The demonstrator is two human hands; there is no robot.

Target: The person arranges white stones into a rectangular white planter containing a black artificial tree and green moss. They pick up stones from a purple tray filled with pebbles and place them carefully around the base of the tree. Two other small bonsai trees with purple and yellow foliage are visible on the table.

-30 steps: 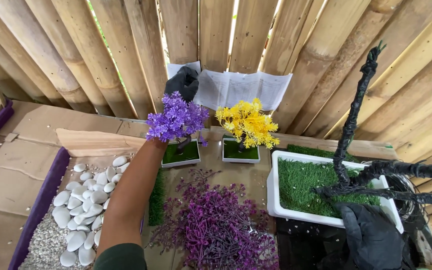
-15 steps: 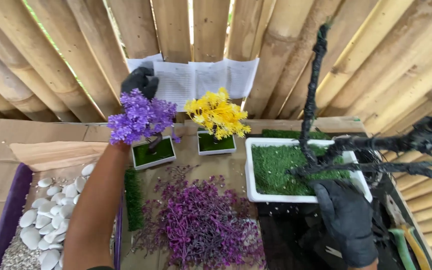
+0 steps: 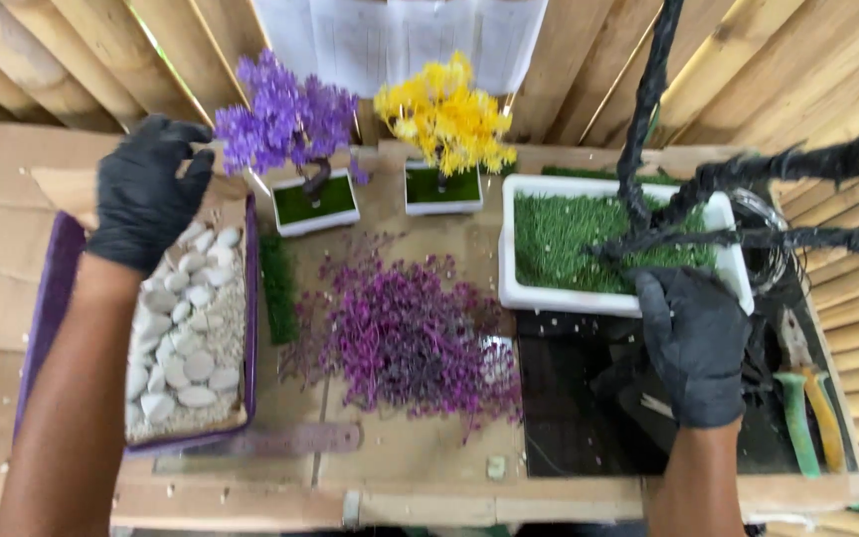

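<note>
Left hand: my left hand [image 3: 143, 189], in a black glove, hangs over the far end of the tray of stones, fingers loosely curled and holding nothing, just beside the purple tree.
Tray of stones: a purple tray [image 3: 52, 298] lies on the left of the tabletop [image 3: 410, 457], filled with white pebbles [image 3: 183, 328] over fine gravel.
Purple tree: a small fake tree with purple blossoms [image 3: 285, 119] stands upright in a white pot [image 3: 307, 207] topped with green turf, just right of my left hand and not touched by it.
Grass strip: a narrow strip of fake grass [image 3: 276, 288] lies between the tray and the loose purple sprigs.
Purple sprigs: a loose heap of magenta fake foliage [image 3: 410, 338] lies in the middle of the tabletop.
Yellow tree: a yellow-blossomed tree [image 3: 446, 114] stands in its own white pot, beside the purple one.
White planter: a long white planter [image 3: 608, 298] filled with fake grass sits right of centre.
Black trunk: a bare, black wrapped trunk [image 3: 648, 109] with side branches rises out of the planter's grass.
Right hand: my right hand [image 3: 693, 343], also gloved, is closed around the base of the trunk at the planter's near right corner.
Tools: a green-handled tool [image 3: 797, 413] and an orange-handled one lie at the far right.
</note>
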